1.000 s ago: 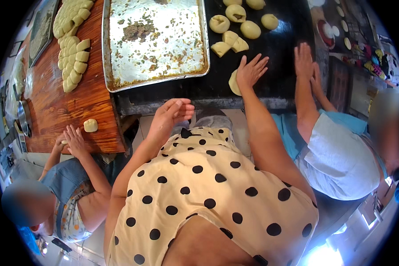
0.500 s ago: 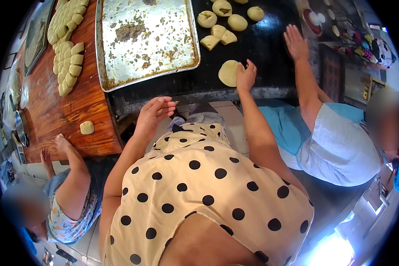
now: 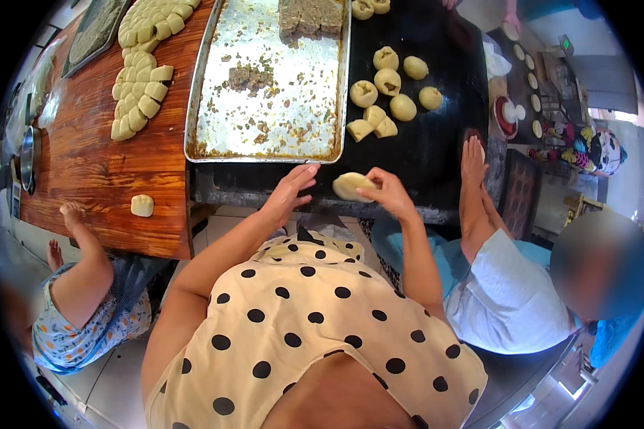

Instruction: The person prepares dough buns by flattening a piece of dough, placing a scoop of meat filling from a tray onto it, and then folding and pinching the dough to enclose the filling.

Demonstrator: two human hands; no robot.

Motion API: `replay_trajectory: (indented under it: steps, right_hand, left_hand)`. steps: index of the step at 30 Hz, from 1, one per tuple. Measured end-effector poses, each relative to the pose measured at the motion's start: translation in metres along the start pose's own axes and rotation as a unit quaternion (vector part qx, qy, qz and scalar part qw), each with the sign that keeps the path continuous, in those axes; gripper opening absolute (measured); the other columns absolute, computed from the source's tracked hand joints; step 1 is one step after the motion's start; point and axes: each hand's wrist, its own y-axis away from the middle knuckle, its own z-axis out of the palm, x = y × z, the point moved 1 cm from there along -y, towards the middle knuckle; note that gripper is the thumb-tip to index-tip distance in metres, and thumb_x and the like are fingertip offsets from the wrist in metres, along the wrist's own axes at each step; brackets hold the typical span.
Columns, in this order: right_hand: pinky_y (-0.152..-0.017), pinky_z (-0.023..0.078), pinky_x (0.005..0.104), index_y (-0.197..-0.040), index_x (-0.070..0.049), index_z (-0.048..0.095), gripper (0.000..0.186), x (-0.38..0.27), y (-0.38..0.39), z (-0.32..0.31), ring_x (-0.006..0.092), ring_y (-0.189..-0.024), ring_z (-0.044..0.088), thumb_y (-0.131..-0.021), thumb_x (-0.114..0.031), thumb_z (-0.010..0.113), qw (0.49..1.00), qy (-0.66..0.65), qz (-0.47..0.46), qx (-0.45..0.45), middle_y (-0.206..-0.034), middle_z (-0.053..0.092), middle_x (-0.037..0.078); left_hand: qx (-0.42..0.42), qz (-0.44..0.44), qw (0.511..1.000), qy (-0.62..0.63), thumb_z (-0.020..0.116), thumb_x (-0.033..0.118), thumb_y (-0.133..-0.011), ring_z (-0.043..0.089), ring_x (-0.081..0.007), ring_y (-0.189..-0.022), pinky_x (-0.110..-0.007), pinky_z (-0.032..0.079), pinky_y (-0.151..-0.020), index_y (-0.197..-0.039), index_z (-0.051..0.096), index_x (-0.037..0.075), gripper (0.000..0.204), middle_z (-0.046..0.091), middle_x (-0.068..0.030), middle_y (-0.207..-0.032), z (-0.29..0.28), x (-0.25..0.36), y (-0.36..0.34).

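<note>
I pinch a flattened dough disc (image 3: pixel 350 186) in my right hand (image 3: pixel 388 193), lifting it at the front edge of the black griddle surface (image 3: pixel 415 175). My left hand (image 3: pixel 291 191) is open just left of the disc, fingers apart and empty, below a large metal tray (image 3: pixel 192 107) holding scattered filling and a block of minced filling (image 3: pixel 310 18). Beyond my right hand lie several round dough balls, some with openings (image 3: pixel 387 82), and a small cluster of cut dough pieces (image 3: pixel 383 125).
A wooden table (image 3: pixel 79 171) at left bears sheets of cut dough (image 3: pixel 139 96), a lone piece (image 3: pixel 142 206), a metal bowl (image 3: pixel 28 159) and another tray (image 3: pixel 75 64). A co-worker's hands (image 3: pixel 71 214) work at left; another's (image 3: pixel 472 161) press near the griddle's right edge.
My right hand has gone from lying on the disc to gripping and raising it, moving toward my left hand. The left co-worker's hand has lifted away from the table.
</note>
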Motion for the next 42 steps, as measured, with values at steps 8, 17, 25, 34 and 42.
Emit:
replay_trajectory:
  steps: [8,17,25,34,42]
  right_hand:
    - [-0.075,0.048,0.0226,-0.105,-0.001,0.063,0.022,-0.097,-0.085,0.021,0.0066,-0.083,0.059,-0.091,-0.017,0.069,0.982,-0.136,-0.132,0.012,-0.095,0.065,0.0]
    - [-0.094,0.045,0.0362,-0.129,-0.003,0.055,0.057,-0.122,-0.379,-0.058,0.0284,-0.11,0.059,-0.087,-0.04,0.068,0.9,0.15,-0.26,0.315,-0.124,0.059,0.018]
    - [-0.105,0.038,0.0369,-0.142,-0.001,0.043,0.073,-0.173,-0.492,-0.087,0.0325,-0.129,0.048,-0.092,-0.052,0.055,0.946,0.2,-0.155,0.205,-0.138,0.051,0.023]
    - [-0.112,0.027,0.0363,-0.148,-0.008,0.037,0.084,-0.194,-0.519,-0.065,0.0273,-0.137,0.039,-0.087,-0.061,0.059,0.969,0.165,-0.174,0.057,-0.148,0.041,0.018]
    - [-0.113,0.022,0.0365,-0.144,-0.016,0.046,0.072,-0.211,-0.541,-0.072,0.021,-0.137,0.035,-0.085,-0.052,0.066,0.992,0.054,-0.115,-0.016,-0.143,0.047,0.006]
  left_hand:
    - [-0.116,0.028,0.932,0.342,0.041,0.05,-0.1,0.055,-0.0265,-0.123,-0.044,0.044,-0.104,-0.137,0.046,0.004,0.059,0.055,-0.0134,-0.134,-0.017,0.038,-0.017]
    - [0.036,0.048,0.948,0.312,0.053,0.027,-0.099,0.06,-0.025,-0.116,-0.041,0.049,-0.099,-0.132,0.049,0.002,0.042,0.059,-0.0121,-0.128,-0.068,0.03,-0.005]
    - [0.178,0.018,0.937,0.299,0.064,0.022,-0.093,0.065,-0.0202,-0.105,-0.036,0.054,-0.091,-0.128,0.053,-0.001,0.044,0.064,-0.0108,-0.119,-0.09,-0.006,-0.014]
    - [0.193,-0.073,0.959,0.195,0.068,0.025,-0.09,0.067,-0.0178,-0.097,-0.033,0.054,-0.086,-0.122,0.059,-0.003,0.044,0.067,-0.0104,-0.111,-0.101,0.002,-0.017]
    - [0.218,-0.017,0.945,0.244,0.068,0.025,-0.091,0.066,-0.0168,-0.097,-0.032,0.053,-0.086,-0.12,0.06,-0.002,0.04,0.067,-0.0096,-0.11,-0.113,0.009,-0.02]
